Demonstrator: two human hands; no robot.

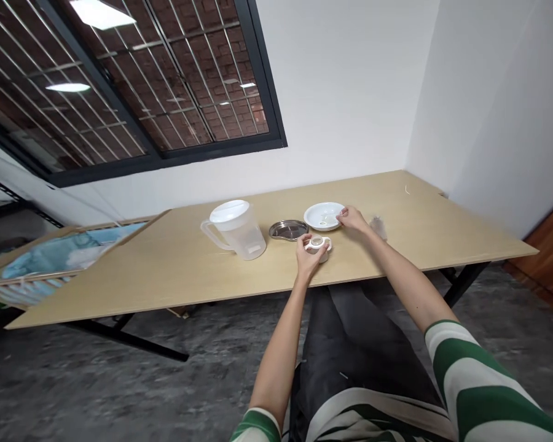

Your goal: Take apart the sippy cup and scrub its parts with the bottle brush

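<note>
My left hand (pixel 309 258) is wrapped round a small white two-handled cup (pixel 317 242) with a round clear top, low over the table near its front edge. My right hand (pixel 351 218) is at the right rim of a white plate (pixel 321 212), its fingertips pinched together. Whether they grip the rim or some small thing above it, I cannot tell. A small round piece seems to lie in the plate. Left of the plate is a shiny metal tray (pixel 281 236). Further left stands a translucent pitcher (pixel 244 236) with a white lid and a handle.
The wooden table (pixel 166 270) runs along a white wall under a barred window. Behind my right wrist lies a small clear packet (pixel 378 227). A thin white strip (pixel 407 189) lies at the back right. At the left end is a crate (pixel 41 282) with blue plastic bags.
</note>
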